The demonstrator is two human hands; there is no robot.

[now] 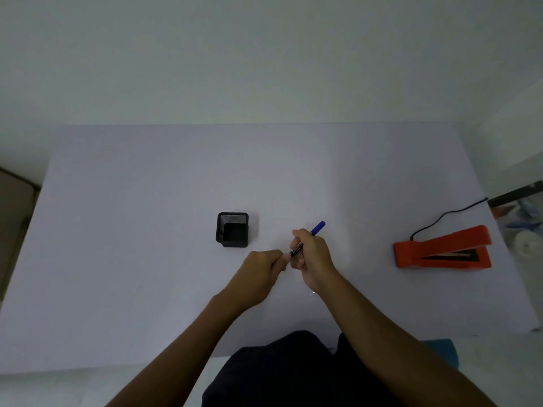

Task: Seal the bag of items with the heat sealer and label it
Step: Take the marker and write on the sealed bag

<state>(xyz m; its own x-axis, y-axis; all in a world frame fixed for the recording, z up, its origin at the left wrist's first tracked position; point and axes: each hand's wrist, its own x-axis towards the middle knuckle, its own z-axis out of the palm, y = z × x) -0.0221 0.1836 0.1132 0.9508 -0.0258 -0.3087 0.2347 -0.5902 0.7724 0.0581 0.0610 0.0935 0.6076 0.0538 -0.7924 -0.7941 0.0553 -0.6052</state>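
Fingers (296, 239) of right hand (311, 259) grip blue marker (305, 239) | left hand (261, 265) pinches its near end | bag unseen | orange heat sealer (440, 249) far right | risk: marker slips, inks white table (147, 259).

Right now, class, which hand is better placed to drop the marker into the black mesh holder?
Right, probably. The right hand already grips the marker, blue end up. The left hand only pinches its lower end, though it sits nearer the mesh holder.
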